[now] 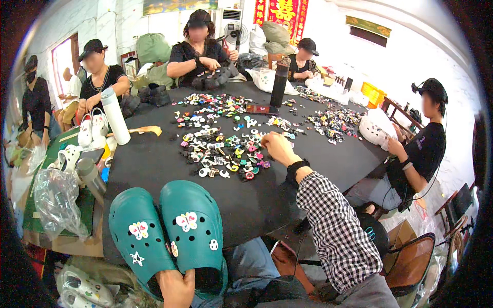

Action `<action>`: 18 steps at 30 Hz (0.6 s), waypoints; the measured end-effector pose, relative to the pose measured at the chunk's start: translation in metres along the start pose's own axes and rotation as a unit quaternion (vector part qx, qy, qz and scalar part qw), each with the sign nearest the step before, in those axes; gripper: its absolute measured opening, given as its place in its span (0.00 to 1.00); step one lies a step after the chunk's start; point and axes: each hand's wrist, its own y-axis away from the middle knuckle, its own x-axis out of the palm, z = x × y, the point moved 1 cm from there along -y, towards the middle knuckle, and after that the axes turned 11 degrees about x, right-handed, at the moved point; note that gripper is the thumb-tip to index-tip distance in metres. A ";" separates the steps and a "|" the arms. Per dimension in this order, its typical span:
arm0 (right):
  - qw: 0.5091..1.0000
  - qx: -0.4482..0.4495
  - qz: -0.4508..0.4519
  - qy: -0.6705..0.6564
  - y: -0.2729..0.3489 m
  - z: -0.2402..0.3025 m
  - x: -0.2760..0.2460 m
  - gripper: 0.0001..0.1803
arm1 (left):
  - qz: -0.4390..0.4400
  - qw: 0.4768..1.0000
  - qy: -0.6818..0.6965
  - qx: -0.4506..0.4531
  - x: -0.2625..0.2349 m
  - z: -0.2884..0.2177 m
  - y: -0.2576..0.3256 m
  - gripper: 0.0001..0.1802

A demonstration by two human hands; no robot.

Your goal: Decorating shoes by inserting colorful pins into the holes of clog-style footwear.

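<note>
My left hand (176, 287) grips a pair of teal clogs by their heel openings, thumb and fingers partly inside. The left clog (131, 213) bears a butterfly charm (138, 230) and a white star charm (137, 258). On the right clog (192, 203) are another butterfly charm (186, 221) and a football charm (213, 245). My right hand (280, 147) reaches to the right edge of a loose pile of colourful shoe charms (221, 154). Its fingers are bent and drawn together at the charms; what lies between the fingertips is hidden.
The black table (328, 169) carries more charm heaps (336, 123), a dark cylinder (279, 82) and a white bottle (115, 115). A clear plastic bag (59, 200) lies at left. Several people work around the table; one at right holds a white clog (373, 131).
</note>
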 end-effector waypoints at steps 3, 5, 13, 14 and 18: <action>1.000 -0.018 -0.012 -0.001 -0.004 0.001 0.010 0.11 | 0.188 0.978 -0.021 -0.091 -0.014 -0.004 -0.007 0.27; 0.999 -0.019 -0.037 -0.008 -0.004 0.003 0.018 0.12 | 0.130 0.991 0.011 -0.038 -0.031 -0.026 -0.011 0.22; 0.999 -0.001 -0.015 0.041 -0.009 -0.003 0.016 0.10 | 0.063 0.996 0.065 0.023 -0.034 -0.034 -0.013 0.26; 0.999 0.010 0.031 0.033 -0.007 0.003 0.014 0.08 | 0.058 0.996 0.060 0.026 -0.033 -0.032 -0.011 0.26; 0.998 0.025 0.049 0.002 0.012 0.006 -0.009 0.14 | 0.059 0.995 0.065 0.040 -0.033 -0.032 -0.011 0.25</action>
